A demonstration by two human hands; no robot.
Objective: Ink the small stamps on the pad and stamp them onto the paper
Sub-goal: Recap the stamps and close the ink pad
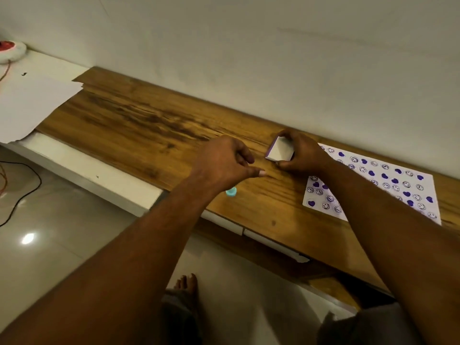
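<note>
Ink pad (279, 151): centre frame, tilted, gripped by right hand (302, 155) | left hand (224, 161): curled, contents cannot tell | teal stamp (231, 192): on tabletop (149, 120) beneath left wrist | paper (393, 179): right, crowded | advice: lay pad flat, steady before inking.

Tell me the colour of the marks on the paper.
Purple hearts and smileys on white paper, seen in the head view.

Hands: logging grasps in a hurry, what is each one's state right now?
Left hand: fingers curled; whether it holds anything cannot be told.
Right hand: grips the small white box with a purple edge.
</note>
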